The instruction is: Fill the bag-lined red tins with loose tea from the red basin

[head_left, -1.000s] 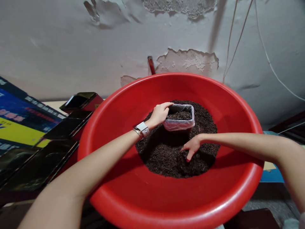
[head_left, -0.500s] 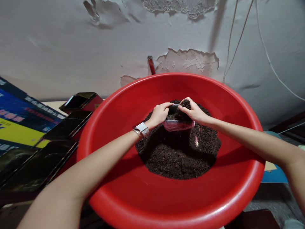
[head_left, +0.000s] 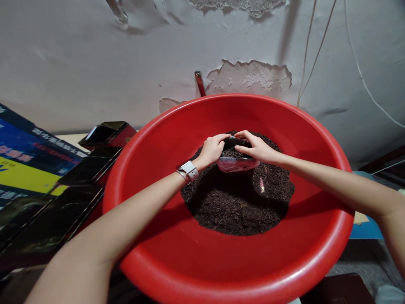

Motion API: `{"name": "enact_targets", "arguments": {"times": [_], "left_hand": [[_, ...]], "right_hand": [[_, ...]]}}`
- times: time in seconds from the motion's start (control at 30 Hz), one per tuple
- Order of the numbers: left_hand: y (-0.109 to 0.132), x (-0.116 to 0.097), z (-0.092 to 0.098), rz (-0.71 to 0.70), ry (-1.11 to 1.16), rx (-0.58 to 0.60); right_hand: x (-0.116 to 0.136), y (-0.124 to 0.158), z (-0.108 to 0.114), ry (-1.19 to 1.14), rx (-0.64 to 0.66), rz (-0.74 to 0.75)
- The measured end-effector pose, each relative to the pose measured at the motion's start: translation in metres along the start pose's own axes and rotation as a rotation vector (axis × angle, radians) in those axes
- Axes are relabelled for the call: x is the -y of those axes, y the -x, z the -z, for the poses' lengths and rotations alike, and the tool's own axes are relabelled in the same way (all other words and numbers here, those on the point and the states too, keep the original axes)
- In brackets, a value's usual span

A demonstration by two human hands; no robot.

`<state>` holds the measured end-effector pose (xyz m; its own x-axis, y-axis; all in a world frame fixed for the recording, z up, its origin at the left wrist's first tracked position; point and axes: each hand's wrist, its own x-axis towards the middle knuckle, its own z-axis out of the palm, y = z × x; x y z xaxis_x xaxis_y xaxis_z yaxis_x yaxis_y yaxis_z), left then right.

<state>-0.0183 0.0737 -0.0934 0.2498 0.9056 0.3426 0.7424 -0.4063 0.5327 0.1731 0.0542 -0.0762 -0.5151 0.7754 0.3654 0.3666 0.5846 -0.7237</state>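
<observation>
Dark, loose tea-like leaves (head_left: 234, 215) lie heaped in the bottom of a large red basin (head_left: 205, 266). Over the heap is a small box-shaped container (head_left: 237, 165) with a shiny rim and a pinkish side, with leaves inside it. My left hand (head_left: 212, 150), a white watch at its wrist, grips the container's left side. Above the right part of the opening is my right hand (head_left: 257, 147), its thumb and fingers apart and no leaves showing in it. Its fingertips are close to the far rim; whether they touch it I cannot tell.
Several dark open tins (head_left: 91, 166) stand left of the basin, beside a printed blue and yellow box (head_left: 28, 156). Behind rises a wall (head_left: 79, 63) with peeling paint and hanging cords (head_left: 311, 55). A blue surface (head_left: 367, 230) shows at the right.
The clump of leaves in my right hand has been let go into the container, and those fingers have spread. My left hand keeps its hold on the container.
</observation>
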Motion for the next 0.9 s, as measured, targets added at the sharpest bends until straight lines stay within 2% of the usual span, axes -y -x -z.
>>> {"name": "enact_targets", "arguments": {"times": [0.17,0.3,0.37,0.47,0.57,0.63,0.7,0.8,0.9], "left_hand": [[0.000,0.000,0.000,-0.014,-0.001,-0.009],[0.001,-0.001,-0.001,-0.020,0.009,-0.011],[0.001,0.000,-0.001,-0.014,0.009,-0.016],[0.000,0.002,-0.002,-0.016,0.009,-0.025],[0.000,0.003,-0.002,-0.015,0.010,-0.025],[0.000,0.004,-0.002,-0.011,0.004,-0.021],[0.000,0.003,-0.002,-0.007,-0.005,-0.012],[0.001,0.001,-0.002,-0.002,-0.012,-0.008],[0.001,0.000,-0.001,0.002,-0.012,-0.013]], "right_hand": [[0.001,0.002,0.001,0.269,0.023,0.150],[0.011,0.011,-0.015,0.389,0.061,0.467],[0.019,0.025,-0.031,0.416,0.190,0.623],[0.020,0.056,-0.059,0.451,0.548,0.749],[0.004,0.087,-0.077,0.515,0.911,0.655],[-0.011,0.100,-0.083,0.560,1.059,0.523],[-0.021,0.105,-0.085,0.590,1.105,0.397],[-0.026,0.104,-0.086,0.627,1.064,0.218],[-0.019,0.102,-0.086,0.641,1.045,0.155]]}}
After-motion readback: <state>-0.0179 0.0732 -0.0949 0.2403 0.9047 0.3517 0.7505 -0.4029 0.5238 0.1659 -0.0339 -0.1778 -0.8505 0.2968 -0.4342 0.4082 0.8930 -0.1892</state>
